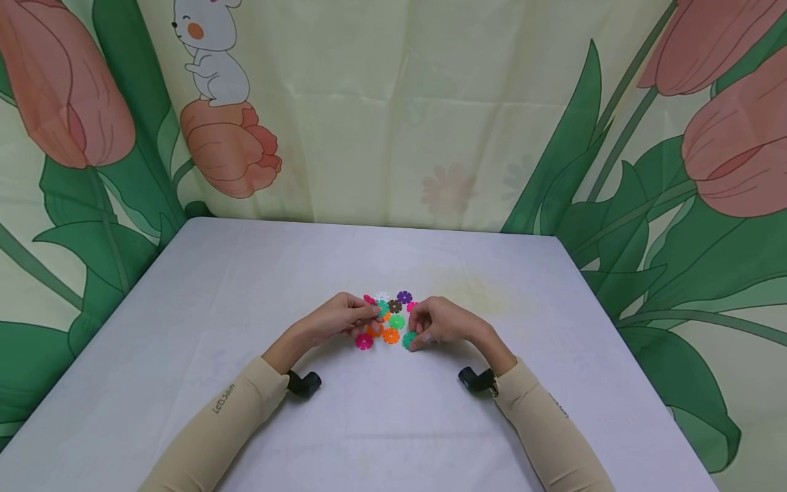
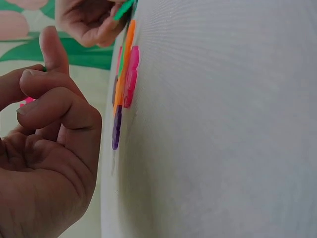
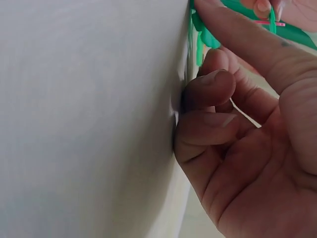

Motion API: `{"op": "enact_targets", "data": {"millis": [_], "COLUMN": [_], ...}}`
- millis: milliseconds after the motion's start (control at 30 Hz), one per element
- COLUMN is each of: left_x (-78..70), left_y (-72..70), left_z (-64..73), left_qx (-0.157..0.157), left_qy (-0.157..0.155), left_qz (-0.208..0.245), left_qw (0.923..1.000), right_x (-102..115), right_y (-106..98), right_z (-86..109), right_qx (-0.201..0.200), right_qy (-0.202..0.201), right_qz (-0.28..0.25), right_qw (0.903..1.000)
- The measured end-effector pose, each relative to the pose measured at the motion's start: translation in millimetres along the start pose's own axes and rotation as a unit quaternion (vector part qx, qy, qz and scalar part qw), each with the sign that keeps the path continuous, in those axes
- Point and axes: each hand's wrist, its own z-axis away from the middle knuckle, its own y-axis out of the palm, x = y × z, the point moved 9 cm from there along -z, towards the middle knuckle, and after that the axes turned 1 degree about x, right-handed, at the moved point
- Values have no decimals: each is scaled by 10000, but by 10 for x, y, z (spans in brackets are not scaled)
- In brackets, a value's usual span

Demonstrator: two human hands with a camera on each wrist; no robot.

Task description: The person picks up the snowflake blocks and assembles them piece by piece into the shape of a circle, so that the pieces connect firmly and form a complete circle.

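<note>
My left hand [image 1: 344, 318] pinches a teal notched plastic disc [image 1: 382, 309] upright between thumb and finger. A pink disc [image 3: 277, 23] crosses this teal one in the right wrist view, slotted into it. My right hand [image 1: 444, 321] is at the right side of the cluster, thumb and forefinger pinching a second teal disc [image 1: 408, 340]; in the left wrist view that disc [image 2: 124, 9] is tilted at the fingertips. Between the hands lie loose flower-shaped discs: a light green one [image 1: 396, 322], an orange one [image 1: 391, 336], a brown one [image 1: 395, 306] and a purple one [image 1: 404, 297].
A pink disc [image 1: 364, 341] lies at the near left of the cluster, below my left fingers. A white disc [image 1: 382, 296] sits at the back. The white-covered table [image 1: 393, 424] ends at a curtain [image 1: 381, 137] printed with tulips.
</note>
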Motion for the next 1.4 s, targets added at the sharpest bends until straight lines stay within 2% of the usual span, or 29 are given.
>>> {"op": "enact_targets", "data": {"millis": [333, 600, 1133, 1400], "left_x": [11, 37, 6, 2], "left_y": [2, 2, 14, 13], "left_z": [3, 13, 13, 28], "left_qx": [91, 43, 81, 52], "left_qy": [42, -17, -16, -38], "left_qz": [57, -39, 61, 26], "left_qw": [9999, 10000, 9999, 10000], "right_x": [0, 3, 10, 14], "right_y": [-20, 14, 3, -31], "right_z": [49, 67, 78, 70], "right_qx": [211, 470, 508, 336], "right_qy": [8, -23, -272, -358], "right_qz": [-75, 41, -95, 48], "right_qw": [9998, 9989, 9983, 9988]}}
